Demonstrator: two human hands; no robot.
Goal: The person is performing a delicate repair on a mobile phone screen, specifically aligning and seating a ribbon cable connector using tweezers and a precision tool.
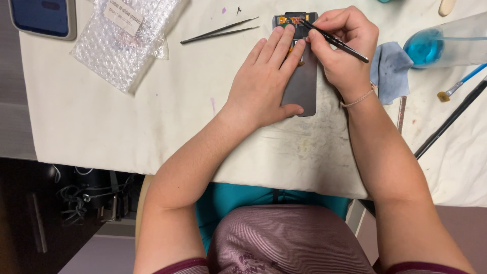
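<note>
Left hand [266,83] steadies grey panel [303,89]; right hand [342,48] works black tweezers [335,41]

Work table [152,111] under a stained white cloth, bearing: bubble-wrap pouch [122,38], spare tweezers [219,30], opened grey phone [302,89], blue rag [391,68], blue-liquid bottle [446,45], small brush [459,85].

labelled bubble-wrap bag [122,43] — top left, phone screen [40,16]

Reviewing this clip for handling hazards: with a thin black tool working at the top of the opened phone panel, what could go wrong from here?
The right hand presses a pointed black tool into the exposed orange parts of the phone panel; a slip might scratch or tear them. The left hand has fingers right beside the tip, so they could get poked. The blue liquid bottle lies on its side near the work and might leak onto the cloth-covered table.
</note>
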